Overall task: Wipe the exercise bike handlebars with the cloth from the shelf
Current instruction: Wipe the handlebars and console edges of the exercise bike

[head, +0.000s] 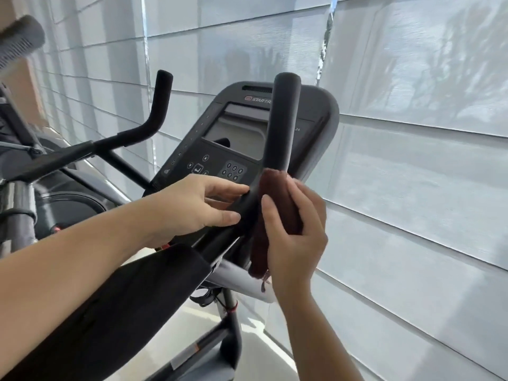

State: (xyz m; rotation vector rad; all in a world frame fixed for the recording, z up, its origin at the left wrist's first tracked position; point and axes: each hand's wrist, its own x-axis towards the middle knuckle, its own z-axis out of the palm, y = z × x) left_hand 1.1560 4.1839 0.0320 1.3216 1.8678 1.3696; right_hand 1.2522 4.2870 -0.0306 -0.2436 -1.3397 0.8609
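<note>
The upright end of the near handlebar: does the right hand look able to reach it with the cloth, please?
Probably yes: the right hand holds the cloth against the handlebar just below its end, with nothing in between.

- This is looking like a gym or fitness room: an exercise bike (229,323) is standing in the foreground, its branded console (236,133) with screen and number keypad facing the viewer.
- Padded black handlebars (283,119) are rising on both sides of the console.
- A second machine's ribbed grey grip (19,42) and dark frame are crowding in at the left.
- Pale roller blinds (412,174) are covering large windows along the wall.
</note>
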